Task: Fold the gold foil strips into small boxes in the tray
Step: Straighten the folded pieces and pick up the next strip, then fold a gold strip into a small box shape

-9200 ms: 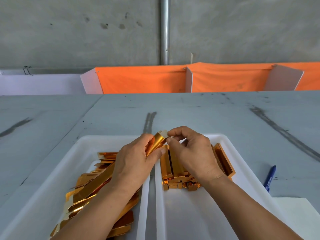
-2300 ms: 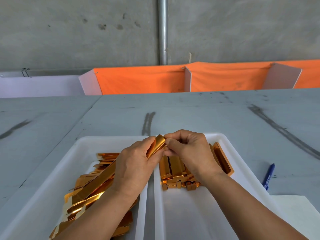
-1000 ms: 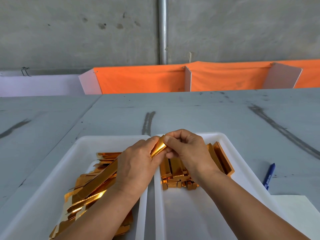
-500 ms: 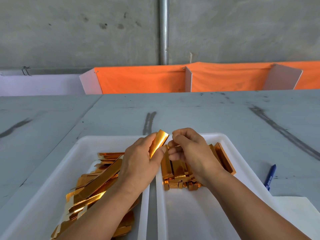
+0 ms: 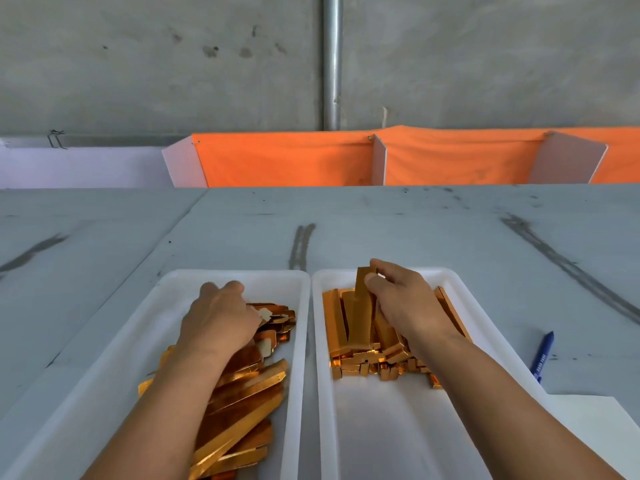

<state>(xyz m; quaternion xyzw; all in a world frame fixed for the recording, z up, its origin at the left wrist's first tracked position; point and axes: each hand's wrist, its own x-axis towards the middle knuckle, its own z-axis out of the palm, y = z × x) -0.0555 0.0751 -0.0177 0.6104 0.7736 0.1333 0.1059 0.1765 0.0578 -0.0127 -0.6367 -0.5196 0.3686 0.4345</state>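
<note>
Here my right hand (image 5: 408, 303) pinches a folded box (image 5: 363, 306) over the stack in the right tray (image 5: 460, 282), placing step, while my left hand (image 5: 221, 317), grip hidden, lies on the strips (image 5: 249, 393) in the left tray (image 5: 166, 292); next I judge: release, lift one strip.

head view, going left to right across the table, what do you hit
left white tray → left hand on the flat gold foil strips → right white tray → folded gold boxes → right hand holding a folded gold box → blue pen
</note>
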